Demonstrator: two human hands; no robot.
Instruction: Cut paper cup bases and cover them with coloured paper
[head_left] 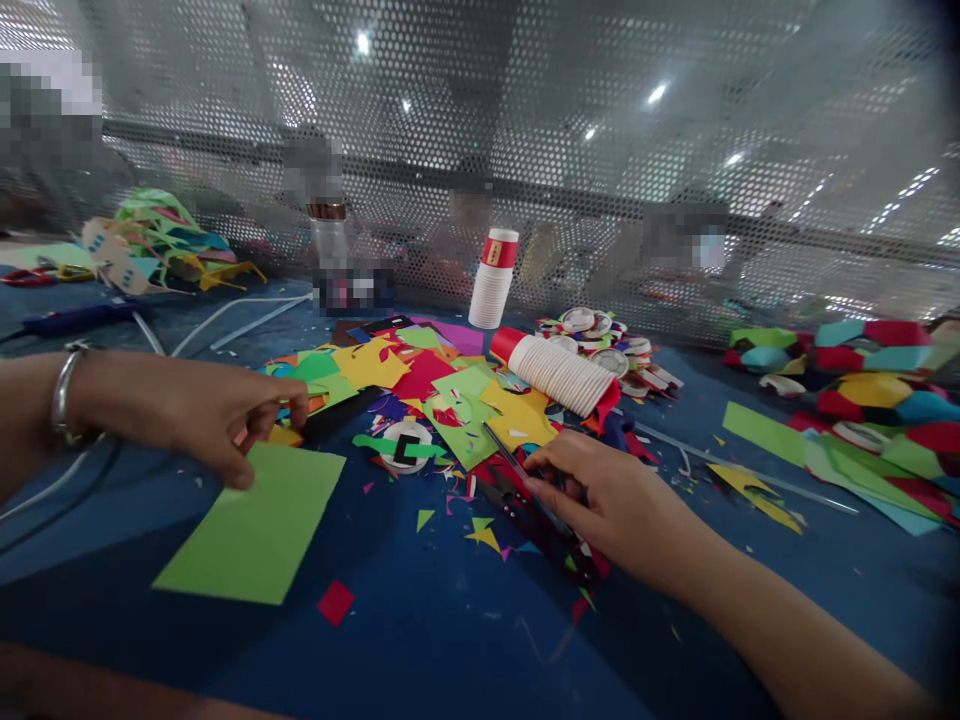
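Green paper sheet (259,530) is at the near left of the blue worktop (420,660), its upper corner under the thumb of the person's left hand (214,415). The other fingers of that hand curl beyond the sheet's far edge; whether they pinch the paper from below I cannot tell. A silver bracelet (61,395) circles the left wrist.

The right hand (619,490) has its fingers closed around dark scissors (507,452), the blades pointing toward a heap of coloured paper scraps (375,365) in the middle. In front of the heap, between the hands, lies a white ring (386,440) with a green strip and a black piece across it. A red square (335,603) lies near the sheet's lower right.

Behind the heap, one stack of white paper cups (491,295) stands upright, topped in red; another cup stack (566,375) lies on its side
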